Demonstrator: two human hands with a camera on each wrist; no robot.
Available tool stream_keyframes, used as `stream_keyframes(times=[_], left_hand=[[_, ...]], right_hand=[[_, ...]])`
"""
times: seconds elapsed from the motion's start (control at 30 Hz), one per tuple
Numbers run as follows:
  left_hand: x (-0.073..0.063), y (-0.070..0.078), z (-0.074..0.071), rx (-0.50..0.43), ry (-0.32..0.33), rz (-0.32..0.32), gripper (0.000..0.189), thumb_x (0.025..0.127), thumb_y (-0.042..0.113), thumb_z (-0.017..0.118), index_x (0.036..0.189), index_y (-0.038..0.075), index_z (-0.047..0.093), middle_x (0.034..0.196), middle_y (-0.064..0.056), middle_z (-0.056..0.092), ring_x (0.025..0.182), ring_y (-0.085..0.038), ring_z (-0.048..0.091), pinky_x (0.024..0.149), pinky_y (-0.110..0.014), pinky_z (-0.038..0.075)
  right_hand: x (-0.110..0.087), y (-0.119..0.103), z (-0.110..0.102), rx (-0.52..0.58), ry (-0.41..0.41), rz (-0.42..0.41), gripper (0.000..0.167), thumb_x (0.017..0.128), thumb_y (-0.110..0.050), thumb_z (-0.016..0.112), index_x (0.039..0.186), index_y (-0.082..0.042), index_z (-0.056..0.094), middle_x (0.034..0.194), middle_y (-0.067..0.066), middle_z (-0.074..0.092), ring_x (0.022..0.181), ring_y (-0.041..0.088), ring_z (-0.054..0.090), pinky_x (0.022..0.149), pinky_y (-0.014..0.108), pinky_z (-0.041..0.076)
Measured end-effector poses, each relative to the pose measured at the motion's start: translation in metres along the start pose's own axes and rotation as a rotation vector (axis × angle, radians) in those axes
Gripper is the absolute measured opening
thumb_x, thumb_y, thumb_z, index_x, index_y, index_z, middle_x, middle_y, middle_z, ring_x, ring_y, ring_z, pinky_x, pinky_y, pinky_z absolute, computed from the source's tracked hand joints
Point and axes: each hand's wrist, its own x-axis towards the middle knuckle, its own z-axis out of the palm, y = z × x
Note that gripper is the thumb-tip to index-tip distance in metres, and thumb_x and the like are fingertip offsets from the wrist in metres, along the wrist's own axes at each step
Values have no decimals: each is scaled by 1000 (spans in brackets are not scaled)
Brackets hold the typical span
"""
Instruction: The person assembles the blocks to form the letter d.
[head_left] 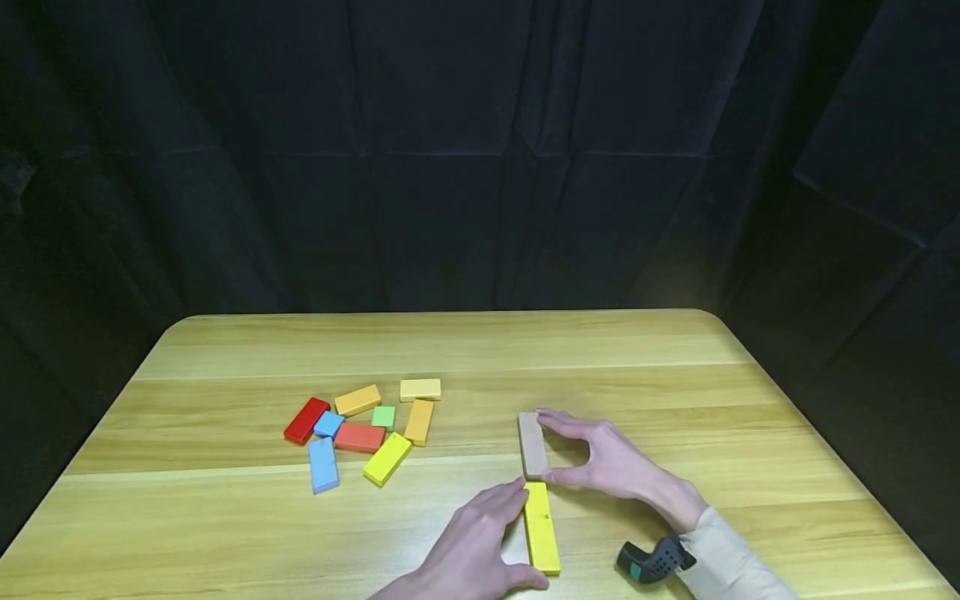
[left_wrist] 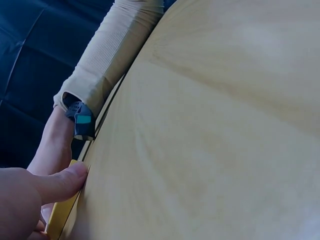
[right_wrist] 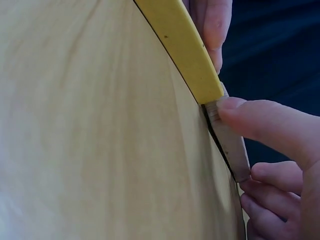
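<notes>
Two long blocks lie end to end in a line on the wooden table, at the centre right of the head view. My right hand (head_left: 603,457) holds the farther one, a greyish-brown block (head_left: 532,447), with the thumb at its near end and fingertips at its far end. The nearer one is a yellow block (head_left: 542,532). Around it, from the left side, is my left hand (head_left: 474,543), fingers by the far end and thumb by the near end. In the right wrist view the yellow block (right_wrist: 182,47) meets the greyish-brown block (right_wrist: 232,147).
Left of the hands lies a loose group of several blocks, among them a red block (head_left: 307,421), a light blue block (head_left: 323,465), a green block (head_left: 383,417) and another yellow block (head_left: 387,459). A dark curtain (head_left: 450,167) hangs behind the table (head_left: 637,350).
</notes>
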Motion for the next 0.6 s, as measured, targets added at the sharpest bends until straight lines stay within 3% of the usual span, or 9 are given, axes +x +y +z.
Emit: stream_keyframes(times=[0.23, 0.47, 0.6], left_hand=[[1, 0, 1, 6, -17, -9, 89, 76, 55, 81, 142, 1, 53, 152, -12, 48, 136, -27, 50, 110, -39, 45], [-2, -3, -1, -64, -56, -38, 84, 83, 53, 76, 144, 2, 50, 155, -10, 44, 140, -27, 46, 112, -42, 43], [-1, -2, -2, -58, -57, -25, 83, 85, 53, 74, 145, 1, 50, 156, -12, 43, 140, -28, 45, 111, -42, 43]], right_hand=[[0, 3, 0, 9, -18, -8, 80, 82, -48, 78, 148, -15, 50, 154, 2, 47, 142, 30, 42, 115, 54, 35], [1, 2, 0, 19, -32, -20, 76, 86, -47, 75, 149, -14, 48, 155, 3, 45, 143, 29, 40, 115, 54, 33], [1, 0, 1, 17, -43, -14, 75, 88, -49, 72, 150, -14, 47, 156, 4, 43, 144, 30, 39, 116, 55, 32]])
